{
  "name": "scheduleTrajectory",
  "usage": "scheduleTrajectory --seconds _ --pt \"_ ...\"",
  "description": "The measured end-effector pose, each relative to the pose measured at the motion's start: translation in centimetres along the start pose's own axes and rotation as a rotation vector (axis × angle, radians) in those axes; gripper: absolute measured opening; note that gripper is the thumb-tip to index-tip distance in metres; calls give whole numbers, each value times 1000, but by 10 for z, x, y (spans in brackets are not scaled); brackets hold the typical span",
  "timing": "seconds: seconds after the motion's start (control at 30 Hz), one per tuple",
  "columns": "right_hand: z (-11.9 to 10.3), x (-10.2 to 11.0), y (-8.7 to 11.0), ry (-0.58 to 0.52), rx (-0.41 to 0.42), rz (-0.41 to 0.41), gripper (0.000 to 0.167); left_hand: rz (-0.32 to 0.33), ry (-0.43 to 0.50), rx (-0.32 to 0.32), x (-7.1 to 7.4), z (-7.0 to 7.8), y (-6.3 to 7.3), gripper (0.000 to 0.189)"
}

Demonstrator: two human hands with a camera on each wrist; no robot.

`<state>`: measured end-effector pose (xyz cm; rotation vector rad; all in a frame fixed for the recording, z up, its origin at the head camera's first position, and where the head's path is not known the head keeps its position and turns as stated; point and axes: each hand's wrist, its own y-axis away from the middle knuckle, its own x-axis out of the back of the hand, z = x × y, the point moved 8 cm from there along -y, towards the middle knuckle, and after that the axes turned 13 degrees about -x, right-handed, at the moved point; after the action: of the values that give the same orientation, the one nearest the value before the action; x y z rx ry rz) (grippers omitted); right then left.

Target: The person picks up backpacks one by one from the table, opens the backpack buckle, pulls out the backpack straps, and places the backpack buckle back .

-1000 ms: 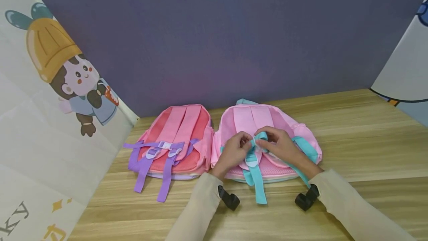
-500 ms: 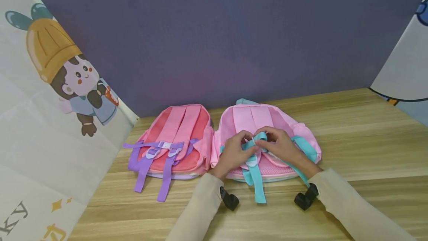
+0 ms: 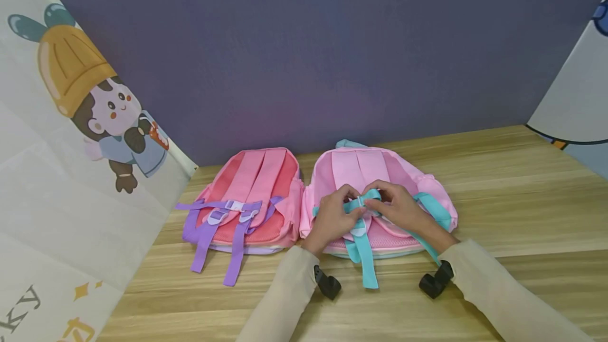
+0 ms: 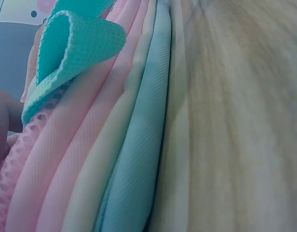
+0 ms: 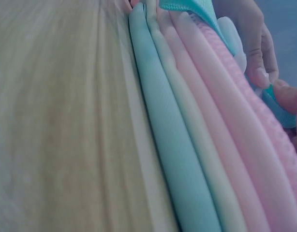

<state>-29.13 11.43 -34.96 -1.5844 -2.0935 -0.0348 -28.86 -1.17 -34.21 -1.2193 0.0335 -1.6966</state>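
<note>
A light pink backpack (image 3: 366,165) lies back-side up, its shoulder straps facing me. Over its middle, my left hand (image 3: 330,220) pinches a teal webbing strap (image 3: 352,205) between thumb and fingers. My right hand (image 3: 401,209) pinches the looped part of that strap, just right of a small white buckle (image 3: 360,201). In the right wrist view, the two hands' fingertips come close together at the teal strap (image 5: 280,110). Below them a teal strap end (image 3: 368,268) hangs over the bag's lower edge from a white strap adjuster (image 3: 358,228).
Left of it, against its side, lies a coral pink backpack (image 3: 285,210) with purple straps (image 3: 235,257) and white buckles. Both rest on a wood-grain table (image 3: 513,215). Behind stands a dark blue-grey panel (image 3: 304,57); a white cartoon-printed sheet (image 3: 43,215) is at the left.
My left thumb and fingers have shifted on the teal strap, which now runs sideways from the small buckle instead of down. The right hand and both backpacks stay nearly still.
</note>
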Motion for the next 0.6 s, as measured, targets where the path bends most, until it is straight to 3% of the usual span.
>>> scheduleTrajectory --seconds 0.6 --pt "-3 0 0 8 19 16 4 4 0 -7 1 3 0 19"
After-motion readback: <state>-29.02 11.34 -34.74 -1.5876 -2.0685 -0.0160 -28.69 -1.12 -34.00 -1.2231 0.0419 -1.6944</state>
